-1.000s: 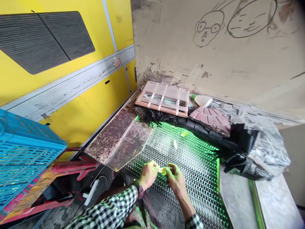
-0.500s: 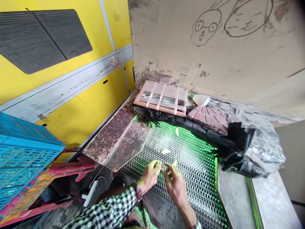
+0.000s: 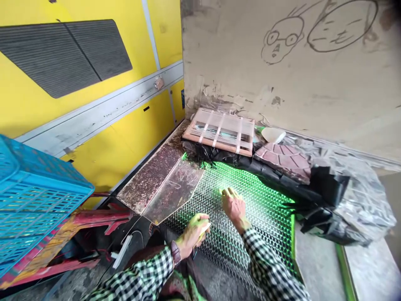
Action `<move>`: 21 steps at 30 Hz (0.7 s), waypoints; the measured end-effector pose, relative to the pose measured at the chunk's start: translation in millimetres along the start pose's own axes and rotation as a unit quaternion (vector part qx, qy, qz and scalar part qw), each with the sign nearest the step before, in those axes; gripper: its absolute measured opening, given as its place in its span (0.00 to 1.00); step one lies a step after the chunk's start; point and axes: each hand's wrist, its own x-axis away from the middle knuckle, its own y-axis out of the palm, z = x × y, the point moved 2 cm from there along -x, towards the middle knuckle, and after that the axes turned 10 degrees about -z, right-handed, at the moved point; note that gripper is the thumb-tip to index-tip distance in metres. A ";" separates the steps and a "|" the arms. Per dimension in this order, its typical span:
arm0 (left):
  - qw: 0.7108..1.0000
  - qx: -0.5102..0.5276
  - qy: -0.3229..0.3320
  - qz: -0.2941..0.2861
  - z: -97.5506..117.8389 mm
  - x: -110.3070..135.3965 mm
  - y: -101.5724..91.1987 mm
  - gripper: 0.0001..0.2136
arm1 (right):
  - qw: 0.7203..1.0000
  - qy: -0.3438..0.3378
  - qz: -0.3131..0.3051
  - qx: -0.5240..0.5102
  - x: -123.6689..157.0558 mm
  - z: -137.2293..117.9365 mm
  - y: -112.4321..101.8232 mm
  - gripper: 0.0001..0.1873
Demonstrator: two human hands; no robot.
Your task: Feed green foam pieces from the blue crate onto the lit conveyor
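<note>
My left hand (image 3: 193, 232) is curled closed near the front edge of a green-lit honeycomb metal bed (image 3: 266, 209), with a small pale piece showing between its fingers. My right hand (image 3: 233, 205) reaches farther onto the mesh, fingers bent down against its surface; what lies under them is hidden. Both arms wear black-and-white checked sleeves, and a watch sits on the left wrist.
A clear scratched acrylic sheet (image 3: 163, 184) lies left of the mesh. A taped stack of thin boards (image 3: 224, 131), black scrap (image 3: 282, 171) and a round brown cut piece (image 3: 283, 156) sit at the back. A blue crate (image 3: 34, 196) stands at left beside the yellow machine wall.
The hands, together over a small pale piece before, have separated. The right hand moved forward onto the mesh where loose pale pieces lay; the left stayed near the front edge.
</note>
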 end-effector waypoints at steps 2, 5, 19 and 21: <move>1.000 0.002 0.017 0.007 2.0 -1.7 -3.8 0.25 | 0.998 0.020 0.015 -0.064 15.2 -11.6 -3.3 0.17; 0.999 0.006 0.038 -0.006 4.6 -5.4 -5.4 0.26 | 0.950 0.043 -0.060 -0.302 46.9 -32.3 -3.6 0.22; 0.996 0.001 0.055 0.070 -1.4 -25.4 -4.7 0.24 | 0.844 0.181 0.029 -0.503 105.9 -16.4 17.2 0.24; 0.996 -0.026 0.060 0.057 -1.5 -25.6 -3.9 0.26 | 0.922 0.153 0.058 -0.352 113.5 -6.9 15.1 0.25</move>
